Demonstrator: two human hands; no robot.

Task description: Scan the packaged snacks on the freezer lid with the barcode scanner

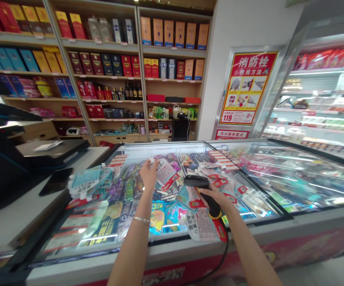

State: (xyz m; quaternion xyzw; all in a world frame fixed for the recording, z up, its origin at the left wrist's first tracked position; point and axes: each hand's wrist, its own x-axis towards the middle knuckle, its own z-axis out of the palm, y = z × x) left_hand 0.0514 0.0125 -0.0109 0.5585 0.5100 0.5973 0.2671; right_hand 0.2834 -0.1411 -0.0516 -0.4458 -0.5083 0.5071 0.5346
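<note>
My left hand pinches the top of a white drink pouch with printed text and a red lower edge, holding it over the glass. The black barcode scanner is in my right hand, its head pointing left, toward the pouch. Below the scanner, another printed pouch lies flat near the front edge of the freezer. Several more pouches are spread on the glass right of the scanner. A stack of pouches sits at the left, beyond my left hand.
Under the pouches is a glass-topped freezer full of packaged goods. A black phone lies on the counter at left, beside a dark checkout machine. The scanner's cable hangs down in front. Shelves of boxes stand behind.
</note>
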